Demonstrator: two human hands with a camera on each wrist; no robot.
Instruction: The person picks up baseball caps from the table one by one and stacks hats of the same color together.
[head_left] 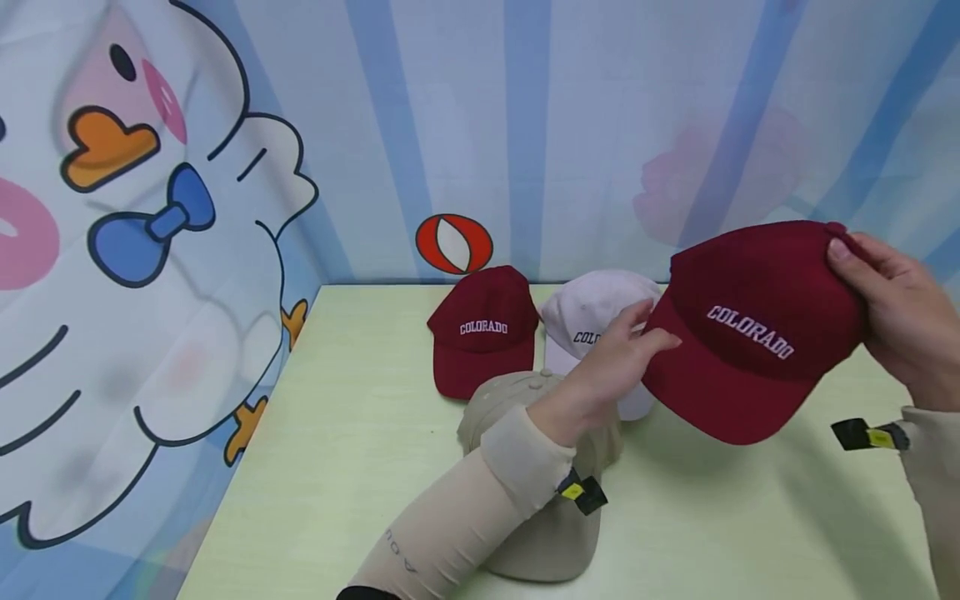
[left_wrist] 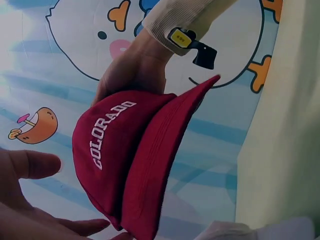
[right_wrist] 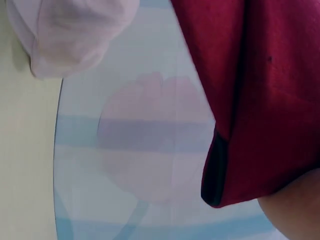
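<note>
A dark red baseball cap [head_left: 757, 333] with white COLORADO lettering is held up at the right of the head view, brim tilted down. My right hand [head_left: 911, 312] grips its crown, thumb on the outside and the other fingers partly hidden behind. At the brim's left edge is my left hand [head_left: 607, 362]. In the left wrist view the left thumb [left_wrist: 42, 165] stands apart from the cap, while fingertips reach the brim's lower end. The right wrist view shows the cap [right_wrist: 280, 100] close up, with only a bit of hand below it.
A second red cap [head_left: 483, 333] sits at the table's back. Beside it is a white cap [head_left: 600, 296], partly behind the left hand. A beige cap [head_left: 540, 550] lies under the left forearm. The pale table [head_left: 337, 467] meets a printed cloth backdrop [head_left: 465, 125].
</note>
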